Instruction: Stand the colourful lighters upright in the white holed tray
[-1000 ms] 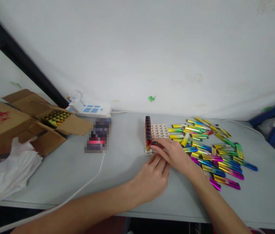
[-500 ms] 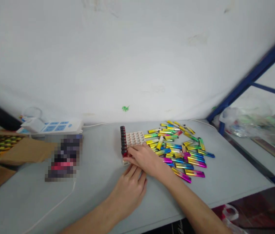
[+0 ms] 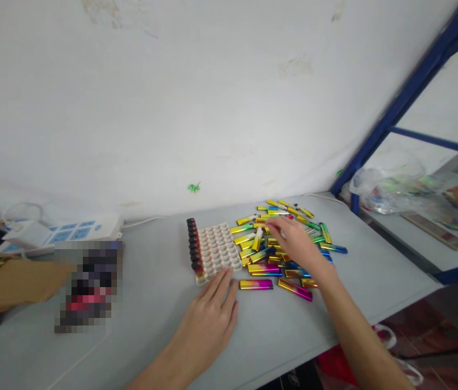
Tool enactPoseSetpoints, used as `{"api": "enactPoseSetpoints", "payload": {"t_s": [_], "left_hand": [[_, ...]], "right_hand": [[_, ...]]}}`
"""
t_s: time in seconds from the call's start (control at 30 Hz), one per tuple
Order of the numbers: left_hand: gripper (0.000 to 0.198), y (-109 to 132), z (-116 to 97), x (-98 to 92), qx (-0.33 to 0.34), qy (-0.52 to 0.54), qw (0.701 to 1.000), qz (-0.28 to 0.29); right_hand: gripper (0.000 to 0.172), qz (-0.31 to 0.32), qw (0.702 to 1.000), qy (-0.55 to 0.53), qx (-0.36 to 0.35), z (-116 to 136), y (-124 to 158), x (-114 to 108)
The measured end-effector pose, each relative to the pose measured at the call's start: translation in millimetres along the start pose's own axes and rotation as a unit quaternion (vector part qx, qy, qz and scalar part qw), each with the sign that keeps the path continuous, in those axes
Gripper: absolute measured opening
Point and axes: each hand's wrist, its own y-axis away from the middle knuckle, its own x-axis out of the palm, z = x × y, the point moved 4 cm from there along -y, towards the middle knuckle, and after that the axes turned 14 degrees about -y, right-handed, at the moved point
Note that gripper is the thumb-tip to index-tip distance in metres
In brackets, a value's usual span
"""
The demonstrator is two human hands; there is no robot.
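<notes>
In the head view, the tray made of white plastic with rows of round holes (image 3: 216, 246) lies on the smooth grey table (image 3: 151, 265). Along its left edge there stands upright a row of slim red lighters with black tops (image 3: 194, 246); the other visible holes hold nothing. The left hand (image 3: 210, 319) is open, its fingers stretched forward, with the fingertips at the near edge of the tray; no object is seen in it. The right hand (image 3: 297, 246) is over the loose pile of shiny, metallic-coloured lighters (image 3: 262, 254), which lies to the right of the tray. Its fingers are partly bent, and I cannot tell whether they have hold of a lighter. One yellow-and-pink shiny lighter (image 3: 256, 284) lies near the left fingertips. At the left is a white power strip with blue sockets (image 3: 80, 232), near a brown cardboard flap (image 3: 18, 281).
</notes>
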Motion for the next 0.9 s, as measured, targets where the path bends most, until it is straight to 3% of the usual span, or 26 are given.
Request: {"api": "enactPoseSetpoints", "payload": {"t_s": [0.1,0.2,0.3,0.5,0.63,0.73,0.83,0.9], "left_hand": [[0.037,-1.8,0.2,-0.6,-0.004,0.004,1.000,-0.001],[0.036,-3.5,0.6,-1.6,-0.004,0.009,1.000,0.003],[0.036,-2.8,2.0,-1.6,-0.002,0.009,1.000,0.009],[0.036,-0.4,3.8,-0.2,0.001,0.006,1.000,0.008],[0.035,-1.0,1.2,-1.4,-0.002,0.008,1.000,0.019],[0.034,-2.1,-1.4,-2.9,-0.009,0.006,0.999,0.035],[0.034,-3.6,-3.2,-3.6,-0.011,0.013,0.999,0.049],[0.034,-4.5,-3.9,-4.1,-0.011,0.021,0.998,0.052]], "right_hand": [[0.026,0.022,0.995,0.093,0.030,-57.8,-4.1,-30.5],[0.028,0.122,0.980,0.153,0.037,-90.2,-12.6,-39.7],[0.029,0.192,0.962,0.191,0.032,-98.0,-20.0,-37.8],[0.015,0.240,0.944,0.224,0.028,-91.5,-21.1,-46.7],[0.019,0.182,0.962,0.190,0.075,-78.6,-11.5,-73.8],[0.026,0.093,0.991,0.081,0.053,-49.1,-7.9,-87.3],[0.038,0.005,0.995,-0.091,0.029,-11.4,-10.6,-76.3],[0.041,-0.033,0.967,-0.249,0.048,10.8,-15.3,-51.8]]}}
